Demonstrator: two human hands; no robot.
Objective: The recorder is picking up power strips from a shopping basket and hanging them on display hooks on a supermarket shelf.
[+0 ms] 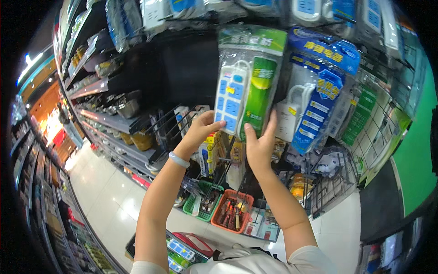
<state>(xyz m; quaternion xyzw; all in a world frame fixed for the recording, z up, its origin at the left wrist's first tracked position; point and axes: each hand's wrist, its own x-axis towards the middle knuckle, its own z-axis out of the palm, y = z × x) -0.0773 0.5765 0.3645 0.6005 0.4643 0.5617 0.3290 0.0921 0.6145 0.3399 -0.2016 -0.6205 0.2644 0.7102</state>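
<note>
Both hands hold a power strip in a clear plastic pack with a green header and a green card inside. My left hand grips the pack's lower left edge, thumb on the strip's blue sockets. My right hand clasps its lower right corner, with the thumb in front. The pack is upright and slightly tilted before the rack. Just right of it hangs another packaged power strip with a blue header and blue card. Whether the held pack still touches a hook cannot be seen.
More packaged power strips hang along the top. Wire hooks jut out at left. Below stand a green basket and an orange basket of tools. A container with packs is by my body. Shelves line the aisle; a person stands far off.
</note>
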